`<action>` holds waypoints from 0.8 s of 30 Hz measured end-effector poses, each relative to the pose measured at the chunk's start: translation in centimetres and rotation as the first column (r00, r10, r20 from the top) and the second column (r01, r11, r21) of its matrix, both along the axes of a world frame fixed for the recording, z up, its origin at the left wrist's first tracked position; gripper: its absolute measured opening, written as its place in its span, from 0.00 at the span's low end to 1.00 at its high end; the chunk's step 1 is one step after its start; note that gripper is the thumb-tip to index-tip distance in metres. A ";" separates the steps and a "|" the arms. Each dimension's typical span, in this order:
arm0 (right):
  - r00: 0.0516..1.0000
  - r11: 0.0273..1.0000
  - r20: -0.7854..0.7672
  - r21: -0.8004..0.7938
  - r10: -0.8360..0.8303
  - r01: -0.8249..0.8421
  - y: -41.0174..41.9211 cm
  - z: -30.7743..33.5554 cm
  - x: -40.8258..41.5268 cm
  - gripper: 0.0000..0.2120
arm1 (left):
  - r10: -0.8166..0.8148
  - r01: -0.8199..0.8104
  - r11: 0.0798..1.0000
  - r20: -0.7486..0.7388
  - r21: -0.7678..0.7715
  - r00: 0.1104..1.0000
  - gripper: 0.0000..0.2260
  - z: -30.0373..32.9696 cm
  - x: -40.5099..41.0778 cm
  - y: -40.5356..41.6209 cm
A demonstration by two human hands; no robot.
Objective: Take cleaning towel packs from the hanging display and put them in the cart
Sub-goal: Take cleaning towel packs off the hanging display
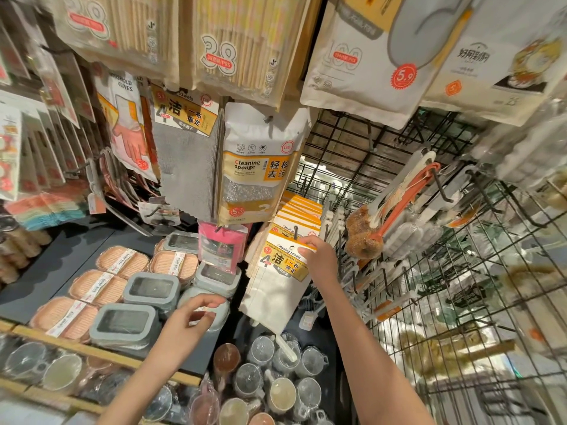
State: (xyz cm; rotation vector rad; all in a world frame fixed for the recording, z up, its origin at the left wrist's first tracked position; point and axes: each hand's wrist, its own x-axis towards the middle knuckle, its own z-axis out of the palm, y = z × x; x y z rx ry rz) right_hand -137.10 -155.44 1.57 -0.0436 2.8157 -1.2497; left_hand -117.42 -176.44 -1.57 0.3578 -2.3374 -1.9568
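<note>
The front cleaning towel pack (280,271) hangs on a peg at the head of a row of like packs (302,210), its white cloth trailing down below the yellow-and-white label. The right hand (317,260) grips it at the label's upper right edge: the thumb lies across the printed face and the fingers curl round the top corner and behind, so the pack is pinched between them while its hole is on the hook (296,231).

Below and to the left of that grip, the left hand (196,317) hovers apart from the pack, fingers loosely bent with thumb and forefinger spread; it holds nothing.

Directly above the grip hangs a cleaning sponge bag (254,167), and left of that a grey towel pack (187,167) with the same label. To the right of the grip, brushes (365,234) hang on a black wire grid (460,286). Under the left hand lie grey lidded boxes (122,323) and pink soap boxes (98,286) on a dark shelf (55,265); nearer the body stand wrapped glass cups (260,351).
</note>
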 end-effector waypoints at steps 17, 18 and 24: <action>0.995 0.995 0.097 -0.087 -0.031 0.039 0.1 0.1 -1.0 0.11 | -0.008 0.008 1.000 -0.003 0.008 1.000 0.24 0.6 -0.5 0.1; 0.994 0.997 0.109 -0.079 -0.019 0.028 0.1 0.0 -1.1 0.11 | -0.027 0.027 1.000 -0.004 0.005 1.000 0.23 0.9 -1.1 0.5; 0.990 0.999 0.140 -0.016 0.032 -0.030 0.1 -0.5 -1.9 0.14 | -0.219 0.213 0.958 -0.011 -0.192 0.976 0.21 2.9 -6.8 3.5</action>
